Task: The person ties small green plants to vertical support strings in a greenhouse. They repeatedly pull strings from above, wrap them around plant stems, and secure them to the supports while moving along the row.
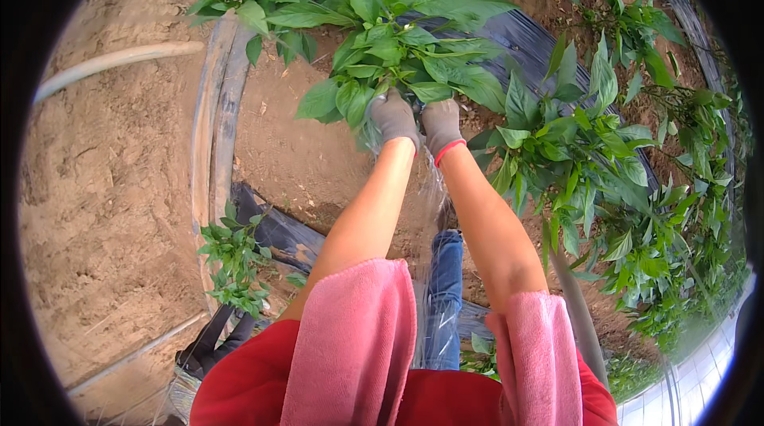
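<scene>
My left hand [395, 117] and my right hand [442, 122] wear grey knit gloves with red cuffs. They are close together at the lower front edge of a leafy green plant [388, 47], which looks like a pepper plant. Leaves cover the fingertips of both hands, so their grip is hidden. Thin clear plastic strands [434, 184] hang below the hands, between my forearms. More of these strands show beside the left glove. A small whitish bud or flower [408, 27] shows among the leaves.
Black plastic mulch film [525, 32] runs along the bed behind the plant. More leafy plants [567, 151] crowd the right. A pale hose or pipe [119, 65] lies on bare soil at left, near long flat strips [222, 110]. A pink towel [352, 336] hangs over my chest.
</scene>
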`<action>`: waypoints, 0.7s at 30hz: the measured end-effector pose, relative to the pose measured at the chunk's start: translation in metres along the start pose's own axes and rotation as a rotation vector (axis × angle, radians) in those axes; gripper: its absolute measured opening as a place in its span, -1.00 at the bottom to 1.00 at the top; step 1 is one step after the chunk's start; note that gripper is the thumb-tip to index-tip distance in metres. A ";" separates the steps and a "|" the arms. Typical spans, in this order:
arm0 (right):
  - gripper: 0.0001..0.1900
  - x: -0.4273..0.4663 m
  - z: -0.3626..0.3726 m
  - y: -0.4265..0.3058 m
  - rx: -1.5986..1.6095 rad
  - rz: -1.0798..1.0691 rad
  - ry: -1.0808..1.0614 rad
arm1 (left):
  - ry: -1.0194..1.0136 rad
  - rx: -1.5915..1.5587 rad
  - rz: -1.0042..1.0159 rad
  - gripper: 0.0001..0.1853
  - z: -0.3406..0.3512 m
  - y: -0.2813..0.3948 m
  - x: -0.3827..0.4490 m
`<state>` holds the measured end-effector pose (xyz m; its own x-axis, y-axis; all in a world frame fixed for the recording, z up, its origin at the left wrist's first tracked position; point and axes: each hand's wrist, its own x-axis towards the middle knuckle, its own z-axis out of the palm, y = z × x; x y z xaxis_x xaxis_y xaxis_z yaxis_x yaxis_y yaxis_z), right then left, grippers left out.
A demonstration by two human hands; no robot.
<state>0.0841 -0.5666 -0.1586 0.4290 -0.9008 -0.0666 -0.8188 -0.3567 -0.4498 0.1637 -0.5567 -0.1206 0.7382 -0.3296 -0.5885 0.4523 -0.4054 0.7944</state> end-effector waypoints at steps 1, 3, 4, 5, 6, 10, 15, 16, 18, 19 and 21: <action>-0.84 0.005 0.007 0.000 -0.112 -0.028 -0.212 | 0.024 0.018 -0.009 -0.84 0.001 0.002 0.010; -0.79 0.013 0.015 -0.001 -0.156 -0.049 -0.261 | 0.059 -0.083 -0.030 -0.90 0.002 0.005 0.018; -0.76 0.015 0.017 -0.001 -0.107 -0.046 -0.169 | 0.066 -0.202 -0.041 -0.91 0.003 0.008 0.018; -0.73 0.017 0.017 -0.002 -0.058 -0.039 -0.116 | 0.061 -0.313 -0.081 -0.91 0.003 0.011 0.018; -0.70 0.018 0.017 -0.003 -0.021 -0.017 -0.074 | 0.082 -0.213 -0.056 -0.92 0.004 0.014 0.016; -0.64 0.029 0.008 -0.007 0.098 -0.085 -0.041 | 0.011 -0.256 -0.057 -0.96 0.004 0.024 0.018; -0.60 0.049 0.002 0.003 0.466 -0.092 0.021 | -0.211 -0.206 -0.077 -0.95 -0.010 0.017 0.042; -0.60 0.053 0.002 0.009 0.570 -0.068 -0.004 | -0.255 -0.142 -0.076 -0.88 -0.016 0.013 0.047; -0.60 0.059 0.003 0.016 0.777 -0.021 -0.057 | -0.331 0.594 0.439 -0.84 -0.029 0.006 0.056; -0.60 0.063 0.003 0.021 0.879 0.002 -0.083 | -0.350 0.975 0.685 -0.81 -0.034 0.004 0.063; -0.64 0.067 0.000 0.024 1.023 0.104 -0.142 | -0.403 0.803 0.650 -0.75 -0.039 -0.006 0.064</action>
<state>0.0934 -0.6358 -0.1737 0.4705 -0.8538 -0.2229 -0.1677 0.1615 -0.9725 0.2278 -0.5420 -0.1566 0.4343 -0.8743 -0.2167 -0.5254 -0.4412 0.7275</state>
